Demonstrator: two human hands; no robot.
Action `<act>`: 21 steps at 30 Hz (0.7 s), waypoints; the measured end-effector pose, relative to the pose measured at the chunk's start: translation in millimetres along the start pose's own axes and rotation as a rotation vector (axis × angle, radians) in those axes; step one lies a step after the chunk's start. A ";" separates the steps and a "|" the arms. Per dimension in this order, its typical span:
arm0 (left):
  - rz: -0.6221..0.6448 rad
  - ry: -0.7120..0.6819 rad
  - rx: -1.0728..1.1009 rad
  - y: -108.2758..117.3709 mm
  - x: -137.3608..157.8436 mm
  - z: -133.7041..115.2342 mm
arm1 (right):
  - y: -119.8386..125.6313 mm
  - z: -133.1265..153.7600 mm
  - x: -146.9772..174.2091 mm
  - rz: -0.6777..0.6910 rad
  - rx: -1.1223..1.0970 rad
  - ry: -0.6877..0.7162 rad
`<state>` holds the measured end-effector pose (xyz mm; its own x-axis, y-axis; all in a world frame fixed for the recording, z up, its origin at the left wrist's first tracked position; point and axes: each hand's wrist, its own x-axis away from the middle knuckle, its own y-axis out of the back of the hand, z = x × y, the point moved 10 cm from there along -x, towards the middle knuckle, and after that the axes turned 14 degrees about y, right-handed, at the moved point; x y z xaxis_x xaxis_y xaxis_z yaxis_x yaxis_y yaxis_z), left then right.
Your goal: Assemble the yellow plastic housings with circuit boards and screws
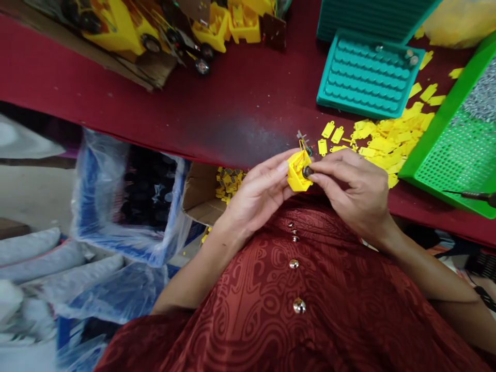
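My left hand (pixel 263 192) is closed around a small yellow plastic toy body (pixel 296 178), held just off the table's front edge. Thin wires with a small metal piece (pixel 302 138) stick out of its far end. Between the thumb and forefinger of my right hand (pixel 351 183) is a small dark round part (pixel 307 171), pressed against the toy body's open side. Whether that part sits inside the body or only touches it, I cannot tell. Flat yellow plastic plates (pixel 382 142) lie in a loose pile beyond my right hand.
A teal ridged tray (pixel 368 75) with a few small metal pieces stands on the red table (pixel 248 98). To the right is a green basket (pixel 430 150) with screws and a screwdriver. Yellow toy vehicles (pixel 116 28) fill a carton at far left. A plastic-lined blue crate (pixel 127 243) stands below.
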<state>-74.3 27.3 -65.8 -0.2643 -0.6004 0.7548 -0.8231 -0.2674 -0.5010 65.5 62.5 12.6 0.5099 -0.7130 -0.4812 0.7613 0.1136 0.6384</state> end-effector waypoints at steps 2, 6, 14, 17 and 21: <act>0.003 -0.026 -0.008 -1.2 0.3 -1.1 | 0.3 4.4 -1.4 0.005 0.019 0.040; 0.010 -0.044 -0.026 -4.1 1.0 0.1 | -0.4 15.0 -4.5 0.048 0.142 0.137; -0.009 -0.051 -0.065 -10.2 0.7 -2.9 | -5.2 13.2 -5.5 0.174 0.265 0.164; -0.006 -0.040 -0.053 -11.9 -0.4 -2.6 | -9.0 7.3 -5.7 0.239 0.251 0.140; 0.006 -0.025 -0.052 -13.0 -1.3 0.7 | -15.0 8.0 -7.4 0.331 0.258 0.173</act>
<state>-62.9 31.0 -60.6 -0.2569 -0.6207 0.7408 -0.8470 -0.2245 -0.4818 47.1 60.6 11.3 0.7853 -0.5386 -0.3052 0.4324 0.1244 0.8931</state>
